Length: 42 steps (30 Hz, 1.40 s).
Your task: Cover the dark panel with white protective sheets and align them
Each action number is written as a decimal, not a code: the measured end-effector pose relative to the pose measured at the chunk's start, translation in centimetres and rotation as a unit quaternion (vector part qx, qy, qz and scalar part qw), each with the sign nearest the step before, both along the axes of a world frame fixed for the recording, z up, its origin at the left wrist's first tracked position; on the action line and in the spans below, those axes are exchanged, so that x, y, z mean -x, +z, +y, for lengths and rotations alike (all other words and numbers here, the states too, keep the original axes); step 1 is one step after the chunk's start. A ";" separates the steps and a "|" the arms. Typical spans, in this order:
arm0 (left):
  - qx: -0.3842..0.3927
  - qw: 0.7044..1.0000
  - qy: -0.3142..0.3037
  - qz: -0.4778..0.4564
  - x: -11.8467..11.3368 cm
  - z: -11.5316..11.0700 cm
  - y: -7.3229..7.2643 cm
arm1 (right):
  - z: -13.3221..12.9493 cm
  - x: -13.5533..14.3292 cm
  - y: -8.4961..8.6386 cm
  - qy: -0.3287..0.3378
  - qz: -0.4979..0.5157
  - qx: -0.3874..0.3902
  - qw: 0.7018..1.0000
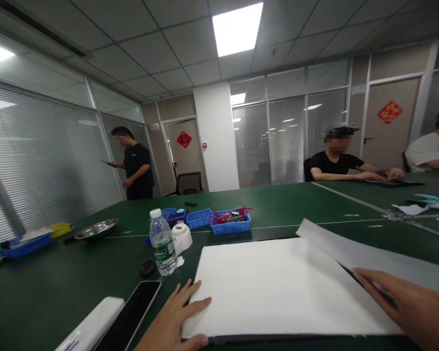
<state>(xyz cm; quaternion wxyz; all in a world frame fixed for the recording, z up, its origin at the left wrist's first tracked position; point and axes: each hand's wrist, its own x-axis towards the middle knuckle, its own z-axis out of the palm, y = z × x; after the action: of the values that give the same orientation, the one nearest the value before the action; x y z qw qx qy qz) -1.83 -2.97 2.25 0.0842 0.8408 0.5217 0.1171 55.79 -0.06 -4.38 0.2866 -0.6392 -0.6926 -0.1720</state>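
Observation:
A large white sheet (263, 287) lies flat on a thin dark-edged board or pad at the front of the table. My left hand (179, 317) rests with spread fingers on the sheet's left edge. At the right, my right hand (406, 302) has its fingers pressed together at the edge of a second white sheet (380, 253). That sheet is lifted and curves away to the right, overlapping the flat one. What my right fingers grip is partly hidden.
On the green table (106, 263) left of the sheets are a phone (131, 314), a white box (93, 326), a water bottle (163, 243) and a metal dish (97, 229). A blue tray of red wires (231, 226) stands behind. Several people are around the room.

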 end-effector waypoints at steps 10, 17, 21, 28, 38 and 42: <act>0.003 1.000 0.011 0.024 -0.3 0.8 -1.0 | -2.4 6.1 -0.1 0.214 -0.121 0.035 0.969; 0.014 1.000 0.002 0.014 0.6 0.9 -1.7 | 2.6 -4.2 -1.3 -0.002 0.015 0.152 0.988; 0.017 1.000 -0.012 0.016 1.2 0.9 -1.9 | 3.3 -5.0 -1.4 0.003 0.050 0.198 0.979; -0.036 0.997 -0.072 0.015 1.7 0.8 -2.0 | 1.7 -1.7 -1.3 0.014 0.050 0.230 0.972; -0.079 0.992 -0.072 0.060 1.8 1.4 -3.0 | 1.1 -0.7 0.1 0.011 0.096 0.222 0.970; -0.110 0.988 -0.081 0.069 1.4 1.3 -3.3 | 0.6 -0.3 -1.4 0.030 0.081 0.279 0.956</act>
<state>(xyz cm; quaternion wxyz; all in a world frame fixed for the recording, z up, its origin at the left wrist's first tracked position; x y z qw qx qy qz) -3.20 -1.66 -1.10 -0.0361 0.8906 0.4402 0.1086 56.10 0.50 -5.76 0.1572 -0.6843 -0.7065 0.0889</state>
